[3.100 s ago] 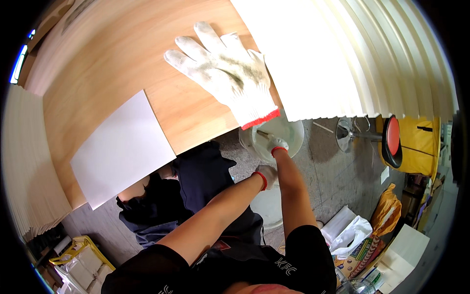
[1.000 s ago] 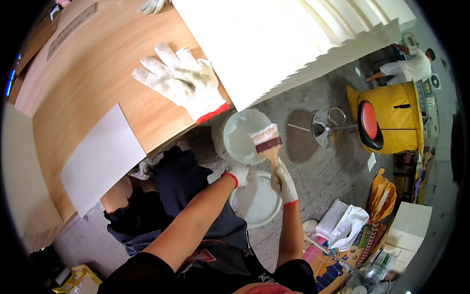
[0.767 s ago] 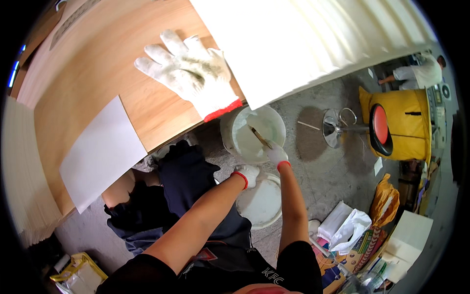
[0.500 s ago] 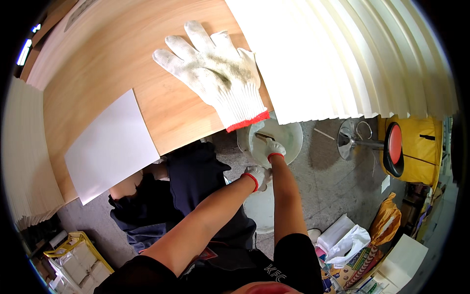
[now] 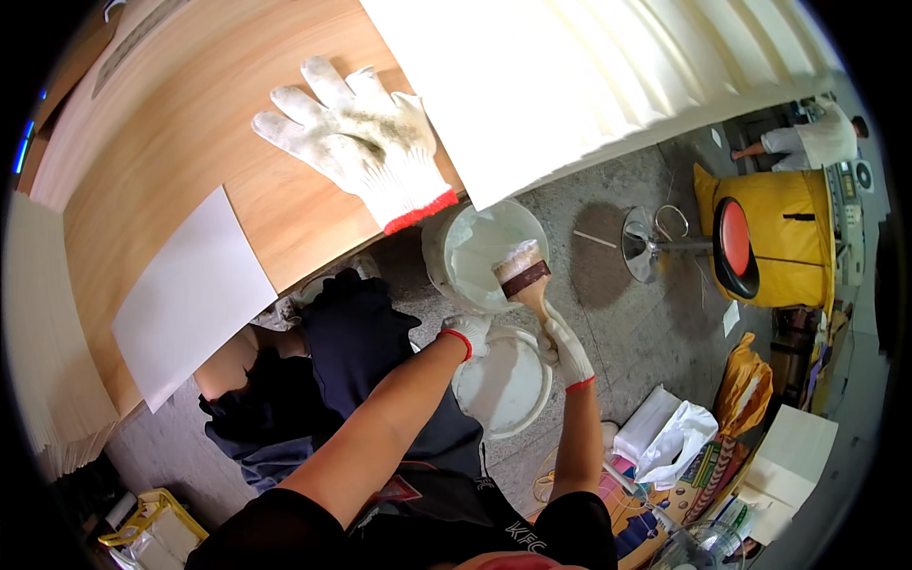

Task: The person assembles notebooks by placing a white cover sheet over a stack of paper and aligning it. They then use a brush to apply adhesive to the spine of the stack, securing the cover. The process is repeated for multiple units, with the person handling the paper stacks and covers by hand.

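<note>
My right hand (image 5: 564, 348), in a white knit glove with a red cuff, is closed round the handle of a wide paintbrush (image 5: 522, 269). Pale, wet-looking stuff coats its bristles, which point up beside the right rim of a white bucket (image 5: 439, 266). Whitish, translucent material lies inside the bucket. My left hand (image 5: 467, 332), gloved the same way, is at the bucket's near edge, by a round white lid or tub (image 5: 503, 385); its fingers are too unclear to read. On the wooden table lies a loose, soiled white glove (image 5: 366, 142) with a red cuff.
A white sheet (image 5: 195, 294) overhangs the wooden table (image 5: 313, 237). Large stacked white sheets (image 5: 570, 85) cover its right side. A red-seated stool (image 5: 733, 247) lies tipped near a yellow bag (image 5: 784, 228). Bags and boxes (image 5: 674, 442) sit at lower right. Another person (image 5: 817, 138) is far right.
My right hand has drawn the paintbrush out of the bucket and moved right and nearer. My left hand has shifted a little left in view, uncovering more of the round white lid or tub.
</note>
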Demonstrator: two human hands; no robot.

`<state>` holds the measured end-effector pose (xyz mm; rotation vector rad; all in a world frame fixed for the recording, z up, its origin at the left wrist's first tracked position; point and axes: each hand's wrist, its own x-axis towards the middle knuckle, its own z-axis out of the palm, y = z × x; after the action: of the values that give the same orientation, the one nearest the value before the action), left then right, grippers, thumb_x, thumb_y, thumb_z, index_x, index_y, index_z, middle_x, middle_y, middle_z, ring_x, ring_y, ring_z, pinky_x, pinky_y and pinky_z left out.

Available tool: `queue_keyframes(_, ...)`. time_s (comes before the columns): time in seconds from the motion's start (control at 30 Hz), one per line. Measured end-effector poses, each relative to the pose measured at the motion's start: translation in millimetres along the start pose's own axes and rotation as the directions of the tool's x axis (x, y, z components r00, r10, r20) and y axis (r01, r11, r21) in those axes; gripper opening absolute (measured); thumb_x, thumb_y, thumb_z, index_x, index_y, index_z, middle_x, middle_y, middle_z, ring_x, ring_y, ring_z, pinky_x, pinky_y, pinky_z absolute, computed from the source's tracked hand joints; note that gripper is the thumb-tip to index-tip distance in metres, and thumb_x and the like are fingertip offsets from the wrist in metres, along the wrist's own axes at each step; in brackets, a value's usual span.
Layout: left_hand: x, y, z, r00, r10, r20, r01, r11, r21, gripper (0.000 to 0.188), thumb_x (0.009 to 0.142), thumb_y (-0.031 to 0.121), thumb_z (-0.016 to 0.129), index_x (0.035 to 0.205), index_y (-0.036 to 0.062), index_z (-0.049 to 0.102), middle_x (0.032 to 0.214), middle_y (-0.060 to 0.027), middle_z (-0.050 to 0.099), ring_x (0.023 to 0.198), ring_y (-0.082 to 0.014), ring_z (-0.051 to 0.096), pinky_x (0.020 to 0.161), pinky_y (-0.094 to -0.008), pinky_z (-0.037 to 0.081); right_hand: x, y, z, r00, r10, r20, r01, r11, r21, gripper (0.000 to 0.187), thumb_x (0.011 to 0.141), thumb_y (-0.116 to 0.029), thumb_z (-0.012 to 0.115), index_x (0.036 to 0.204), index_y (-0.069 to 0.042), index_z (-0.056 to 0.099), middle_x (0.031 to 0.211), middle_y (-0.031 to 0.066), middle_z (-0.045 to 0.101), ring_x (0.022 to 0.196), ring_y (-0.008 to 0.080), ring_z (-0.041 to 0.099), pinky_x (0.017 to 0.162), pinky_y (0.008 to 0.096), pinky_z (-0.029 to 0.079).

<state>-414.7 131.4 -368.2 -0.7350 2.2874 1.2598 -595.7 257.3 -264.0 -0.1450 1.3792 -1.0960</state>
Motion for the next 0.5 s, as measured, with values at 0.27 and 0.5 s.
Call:
queue_keyframes(0.27, 4.6, -2.8, -18.5, 0.969, -0.124, 0.213, 0.101, 0.988, 0.116, 0.062, 0.077, 0.029, 0.068, 0.133, 0.0069, 0.054, 0.134, -0.0191, 0.059, 0.120, -0.0353, 0.061, 0.098, -0.0500, 0.050, -1.3, 69.7, 12.7, 0.996, -0.019, 0.089, -0.029, 0.864, 0.503, 0.044, 0.102, -0.050, 0.046, 0.086, -0.011, 0.054, 0.055, -0.0007, 0.044, 0.040, 0.0094, 0.036, 0.037, 0.0246, 0.028)
queue_keyframes(0.5, -4.5, 10.9, -40.6, 0.968, -0.222, 0.114, 0.224, 0.975, -0.006, 0.076, 0.079, 0.035, 0.070, 0.144, 0.0115, 0.038, 0.131, -0.0195, 0.061, 0.119, -0.0354, 0.061, 0.098, -0.0453, 0.051, 29.2, 84.6, 51.2, 0.725, -0.474, 0.499, -0.204, 0.545, 0.813, 0.057, 0.102, -0.059, 0.037, 0.064, -0.018, 0.043, 0.039, -0.0083, 0.026, 0.029, 0.0087, 0.021, 0.032, 0.0247, 0.018)
